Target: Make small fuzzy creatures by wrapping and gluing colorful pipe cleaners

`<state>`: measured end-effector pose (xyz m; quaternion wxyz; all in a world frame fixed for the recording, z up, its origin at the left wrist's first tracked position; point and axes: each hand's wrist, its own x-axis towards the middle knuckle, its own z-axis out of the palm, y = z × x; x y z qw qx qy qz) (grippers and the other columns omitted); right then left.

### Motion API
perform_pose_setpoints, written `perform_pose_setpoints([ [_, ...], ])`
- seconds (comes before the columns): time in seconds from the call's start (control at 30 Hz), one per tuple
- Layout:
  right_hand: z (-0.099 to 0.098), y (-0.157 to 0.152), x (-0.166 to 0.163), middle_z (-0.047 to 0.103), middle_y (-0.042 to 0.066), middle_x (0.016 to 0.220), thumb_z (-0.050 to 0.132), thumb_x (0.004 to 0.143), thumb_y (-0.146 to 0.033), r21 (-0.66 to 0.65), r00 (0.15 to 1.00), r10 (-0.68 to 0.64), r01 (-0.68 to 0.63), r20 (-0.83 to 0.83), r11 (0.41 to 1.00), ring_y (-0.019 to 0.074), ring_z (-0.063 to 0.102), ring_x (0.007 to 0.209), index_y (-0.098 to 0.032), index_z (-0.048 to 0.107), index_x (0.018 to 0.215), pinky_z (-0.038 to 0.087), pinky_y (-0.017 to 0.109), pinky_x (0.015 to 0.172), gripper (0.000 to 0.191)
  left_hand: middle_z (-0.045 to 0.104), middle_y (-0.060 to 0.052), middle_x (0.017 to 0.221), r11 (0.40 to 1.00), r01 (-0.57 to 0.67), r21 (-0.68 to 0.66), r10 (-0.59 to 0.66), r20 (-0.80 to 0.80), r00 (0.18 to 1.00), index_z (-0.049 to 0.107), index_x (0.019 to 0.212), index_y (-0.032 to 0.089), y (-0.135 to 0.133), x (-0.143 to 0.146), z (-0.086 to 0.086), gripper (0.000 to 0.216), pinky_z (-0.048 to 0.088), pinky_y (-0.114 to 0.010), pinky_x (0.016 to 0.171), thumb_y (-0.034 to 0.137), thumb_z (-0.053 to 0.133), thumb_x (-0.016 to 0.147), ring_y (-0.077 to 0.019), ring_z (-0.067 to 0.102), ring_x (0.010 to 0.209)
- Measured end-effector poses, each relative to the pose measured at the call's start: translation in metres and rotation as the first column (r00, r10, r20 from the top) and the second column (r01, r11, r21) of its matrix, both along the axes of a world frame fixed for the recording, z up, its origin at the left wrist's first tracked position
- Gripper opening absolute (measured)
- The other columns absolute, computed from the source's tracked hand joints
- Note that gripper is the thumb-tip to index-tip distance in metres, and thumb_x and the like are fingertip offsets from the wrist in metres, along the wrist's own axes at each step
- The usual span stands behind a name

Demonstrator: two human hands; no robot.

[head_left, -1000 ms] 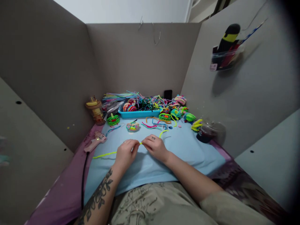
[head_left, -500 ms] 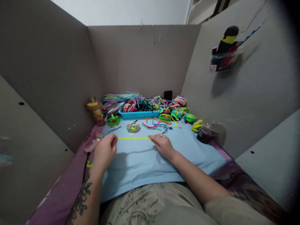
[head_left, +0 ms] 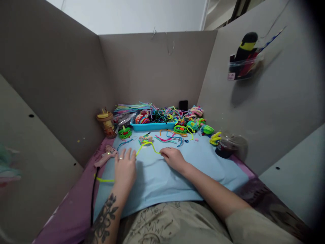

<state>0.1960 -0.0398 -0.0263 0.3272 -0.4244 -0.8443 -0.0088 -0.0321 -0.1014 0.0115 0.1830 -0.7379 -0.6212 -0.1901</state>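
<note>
A yellow pipe cleaner (head_left: pixel 150 143) bows upward in a slack arch between my hands. My right hand (head_left: pixel 174 159) pinches one side of it between thumb and fingertips. My left hand (head_left: pixel 125 168), palm down with several fingers stretched forward, has the pipe cleaner running in at its thumb side; the thumb's grip is mostly hidden. A yellow length (head_left: pixel 105 180) shows left of that wrist, perhaps its other end. Just beyond the arch lies a round, multicoloured fuzzy piece (head_left: pixel 145 139), partly covered by it.
A blue tray (head_left: pixel 153 127) full of pipe cleaners stands at the back. A pink glue gun (head_left: pixel 106 156) with a black cord lies left. Finished fuzzy pieces, including a green one (head_left: pixel 125 132), sit around. Cups stand left (head_left: pixel 105 123) and right (head_left: pixel 224 149). Grey panels (head_left: pixel 157 67) enclose the table.
My left hand has moved right, closer to my right hand, and its fingers have straightened. The pipe cleaner, pulled straight before, now bows upward. More of the yellow length shows left.
</note>
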Motion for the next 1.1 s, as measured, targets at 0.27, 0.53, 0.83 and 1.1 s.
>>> perform_pose_setpoints([
  [0.27, 0.005, -0.002, -0.022, 0.065, 0.003, 0.071, 0.052, 0.083, -0.018, -0.008, 0.980, -0.057, 0.060, 0.189, 0.998, 0.0168, 0.058, 0.064, -0.020, 0.057, 0.086, 0.033, 0.025, 0.056, 0.006, 0.039, -0.018, 0.141, 0.933, 0.197, 0.301, -0.244, 0.126, 0.962, 0.040, 0.135, 0.014, -0.007, 0.041, 0.003, 0.058, 0.018, -0.055, 0.108, 0.003, 0.038, 0.078, -0.0294, 0.026, 0.136],
  [0.53, 0.018, -0.001, -0.024, 0.066, 0.005, 0.079, 0.049, 0.083, -0.023, -0.216, 0.961, -0.028, 0.091, 0.276, 0.972, 0.0176, 0.058, 0.071, -0.020, 0.058, 0.094, 0.032, 0.024, 0.059, 0.015, 0.056, -0.008, 0.127, 0.675, 0.685, 0.272, -0.721, 0.045, 0.692, 0.045, 0.129, 0.023, -0.037, 0.050, 0.023, 0.055, 0.036, -0.042, 0.105, 0.003, 0.040, 0.079, -0.0209, 0.042, 0.127],
  [0.83, 0.016, -0.003, -0.018, 0.058, -0.002, 0.067, 0.049, 0.078, -0.015, -0.256, 0.982, 0.102, -0.140, -0.157, 0.956, 0.0117, 0.052, 0.062, -0.019, 0.052, 0.080, 0.033, 0.020, 0.059, 0.005, 0.069, -0.008, 0.093, 0.877, 0.465, -0.122, -0.354, 0.490, 0.796, 0.053, 0.111, 0.019, 0.036, 0.037, -0.043, 0.026, 0.050, -0.033, 0.075, 0.021, 0.043, 0.088, -0.0198, 0.064, 0.084],
  [1.1, 0.011, 0.013, -0.022, 0.061, -0.002, 0.069, 0.055, 0.080, -0.023, -0.326, 0.972, 0.086, -0.156, -0.217, 0.932, 0.0118, 0.054, 0.063, -0.018, 0.058, 0.080, 0.037, 0.021, 0.060, 0.006, 0.067, -0.004, 0.080, 0.877, 0.468, -0.109, -0.297, 0.643, 0.706, 0.062, 0.083, 0.019, 0.040, 0.033, -0.049, 0.018, 0.043, -0.027, 0.069, 0.028, 0.046, 0.085, -0.0169, 0.060, 0.073],
])
